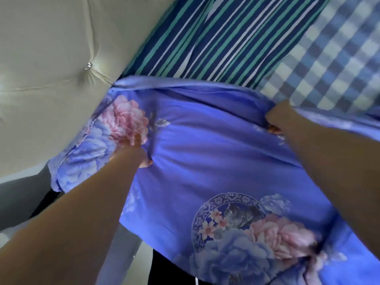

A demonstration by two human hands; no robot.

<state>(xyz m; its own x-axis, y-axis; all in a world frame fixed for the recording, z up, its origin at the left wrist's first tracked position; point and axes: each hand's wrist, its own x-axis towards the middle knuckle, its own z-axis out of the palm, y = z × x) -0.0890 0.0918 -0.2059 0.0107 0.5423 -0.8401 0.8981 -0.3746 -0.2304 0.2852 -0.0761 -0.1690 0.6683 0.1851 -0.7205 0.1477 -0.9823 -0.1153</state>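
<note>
A blue quilt printed with pink and blue flowers fills the middle and lower part of the view. My left hand grips a bunched fold of it near the left side, by a pink flower. My right hand grips the quilt's upper right part, fingers curled into the cloth. Both forearms reach in from the bottom corners. The fabric is pulled taut between the two hands.
A beige tufted headboard with a shiny button stands at the left. A striped blue-green sheet lies beyond the quilt. A blue checked cloth lies at the right. Grey floor and dark legs show below left.
</note>
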